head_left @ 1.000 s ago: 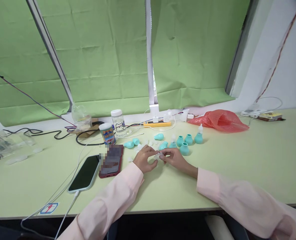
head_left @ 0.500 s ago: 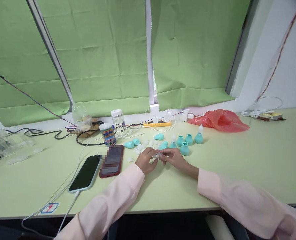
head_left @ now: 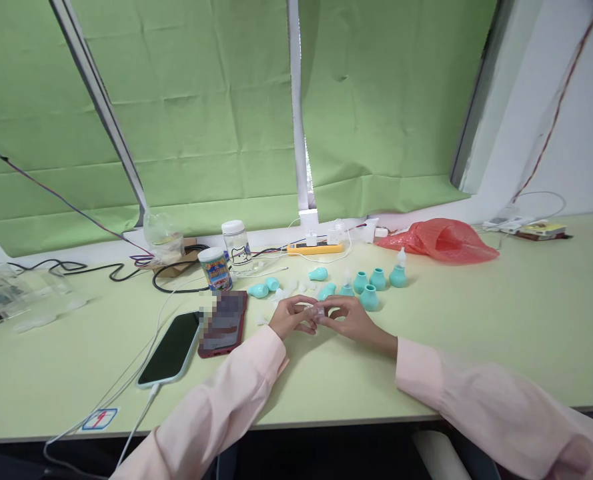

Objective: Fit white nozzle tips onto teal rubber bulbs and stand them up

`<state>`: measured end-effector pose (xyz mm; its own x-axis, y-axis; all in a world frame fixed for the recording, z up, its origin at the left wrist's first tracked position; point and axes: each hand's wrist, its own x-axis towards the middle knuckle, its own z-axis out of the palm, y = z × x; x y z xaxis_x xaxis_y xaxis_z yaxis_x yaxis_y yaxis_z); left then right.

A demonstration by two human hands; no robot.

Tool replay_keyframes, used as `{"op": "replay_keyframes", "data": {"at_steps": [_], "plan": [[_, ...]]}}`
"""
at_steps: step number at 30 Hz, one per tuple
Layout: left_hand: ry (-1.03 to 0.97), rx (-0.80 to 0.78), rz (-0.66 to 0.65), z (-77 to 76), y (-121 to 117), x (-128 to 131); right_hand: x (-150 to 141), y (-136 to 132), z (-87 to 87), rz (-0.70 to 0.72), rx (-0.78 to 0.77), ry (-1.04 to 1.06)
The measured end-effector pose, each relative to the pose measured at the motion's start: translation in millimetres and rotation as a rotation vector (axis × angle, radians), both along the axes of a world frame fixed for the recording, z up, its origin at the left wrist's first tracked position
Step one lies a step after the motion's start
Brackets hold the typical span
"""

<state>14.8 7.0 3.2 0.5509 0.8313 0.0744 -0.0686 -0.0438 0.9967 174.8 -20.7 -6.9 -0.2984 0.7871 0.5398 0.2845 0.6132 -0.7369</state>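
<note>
Between my two hands, over the middle of the table, is a small translucent plastic piece (head_left: 319,312). My left hand (head_left: 291,316) pinches its left end and my right hand (head_left: 347,317) pinches its right end, so the fingers cover much of it. Just beyond the hands stand several teal rubber bulbs (head_left: 369,298) with open necks. One upright bulb (head_left: 398,276) carries a clear pointed nozzle (head_left: 401,256). Other teal bulbs (head_left: 259,291) lie on their sides, and loose whitish plastic pieces (head_left: 287,289) are scattered beside them.
Left of my hands lie a red-cased phone (head_left: 231,333) and a phone on a charging cable (head_left: 172,350). Behind them stand a printed canister (head_left: 215,270) and a clear jar (head_left: 237,248). A yellow power strip (head_left: 315,249) and a red plastic bag (head_left: 441,241) line the back.
My fingers have shifted around the small translucent piece, which shows more plainly between them. The left hand's fingers are bent differently. The bulbs and phones stay in place.
</note>
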Motion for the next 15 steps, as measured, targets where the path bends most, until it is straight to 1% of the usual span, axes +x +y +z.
{"op": "replay_keyframes", "data": {"at_steps": [4,9,12,15], "plan": [[-0.06,-0.073,-0.033,-0.7,-1.2,-0.6,0.2,1.3,-0.1,0.024,0.066,-0.001],[-0.093,-0.09,0.035,0.6,-5.6,1.3,-3.1,1.5,-3.1,0.019,0.139,-0.021],[-0.12,-0.12,0.089,0.7,-5.2,2.6,-0.7,-0.3,0.6,-0.061,0.234,-0.091],[-0.175,-0.183,0.134,-0.1,0.0,0.7,14.2,-1.6,15.8,-0.231,0.408,-0.225]]}}
